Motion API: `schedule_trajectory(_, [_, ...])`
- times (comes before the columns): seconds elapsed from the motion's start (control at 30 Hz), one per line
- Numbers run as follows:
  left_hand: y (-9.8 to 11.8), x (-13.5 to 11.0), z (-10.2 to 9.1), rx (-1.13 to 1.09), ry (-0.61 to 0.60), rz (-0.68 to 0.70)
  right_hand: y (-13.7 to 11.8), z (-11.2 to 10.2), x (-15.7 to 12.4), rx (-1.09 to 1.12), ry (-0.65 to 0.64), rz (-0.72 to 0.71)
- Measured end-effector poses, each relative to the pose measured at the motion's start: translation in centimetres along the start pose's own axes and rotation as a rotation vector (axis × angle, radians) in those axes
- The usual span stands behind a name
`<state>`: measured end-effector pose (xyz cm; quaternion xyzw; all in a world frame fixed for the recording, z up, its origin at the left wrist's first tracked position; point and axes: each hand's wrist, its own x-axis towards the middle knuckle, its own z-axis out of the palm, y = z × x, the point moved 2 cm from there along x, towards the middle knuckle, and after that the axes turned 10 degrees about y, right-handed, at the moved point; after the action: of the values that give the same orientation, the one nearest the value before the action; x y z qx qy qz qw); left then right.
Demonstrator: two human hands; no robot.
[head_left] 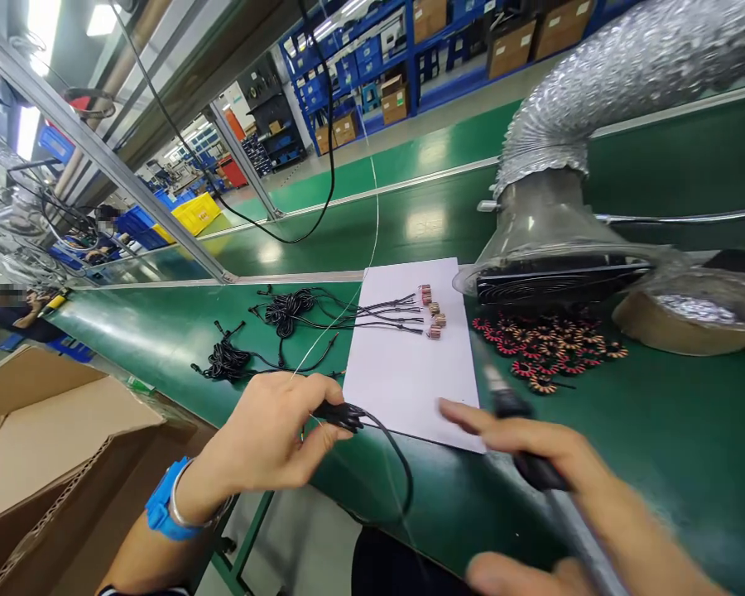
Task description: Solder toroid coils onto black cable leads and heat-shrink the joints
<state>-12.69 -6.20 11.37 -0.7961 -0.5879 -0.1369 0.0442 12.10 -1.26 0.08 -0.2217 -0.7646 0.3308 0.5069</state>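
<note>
Pinching left hand [266, 434]: it's squeezing the plug end of a black cable [341, 414] between thumb and fingers, at the near edge of the green belt [658, 430].
Right hand [552, 463]: it's clenching around a dark-handled tool [534, 470], kinda blurry, tip hovering by the white sheet [410, 372].
Sheet: it's carrying small wired coils [433, 313].
Hood [552, 248]: it's hanging over red ring coils [546, 348].
</note>
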Motion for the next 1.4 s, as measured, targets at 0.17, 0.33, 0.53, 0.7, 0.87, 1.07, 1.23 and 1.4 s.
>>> schedule_trajectory(0.17, [1.4, -0.2, -1.5, 0.064, 0.23, -0.006, -2.2, 4.0, 1.0, 0.347, -0.051, 0.316])
schedule_trajectory(0.33, [-2.2, -2.4, -2.3, 0.457, 0.097, -0.004, -1.0, 0.4, 0.2, 0.083, 0.037, 0.219])
schedule_trajectory(0.53, [-4.3, -2.0, 2.8, 0.564, -0.441, -0.185, 2.0, -3.2, -1.0, -0.327, -0.038, 0.019])
schedule_trajectory(0.7, [2.9, 2.5, 7.4, 0.025, -0.273, 0.057, 3.4, -2.5, -1.5, -0.359, -0.042, -0.095])
schedule_trajectory(0.87, [8.6, 7.1, 10.2, -0.431, -0.185, 0.174, 2.9, -3.6, -0.5, -0.351, 0.098, -0.141])
schedule_trajectory(1.07, [8.2, 8.9, 12.5, -0.776, -0.356, -0.042, 3.6, -5.3, -0.7, -0.269, 0.22, 0.067])
schedule_trajectory(1.23, [7.5, 8.0, 13.3, -0.728, -0.329, -0.037, 4.7, -4.8, -1.1, -0.026, 0.191, 0.295])
schedule_trajectory(1.4, [7.7, 7.4, 13.9, -0.8, -0.419, -0.111, 4.8, -4.4, -1.2, 0.049, 0.21, 0.332])
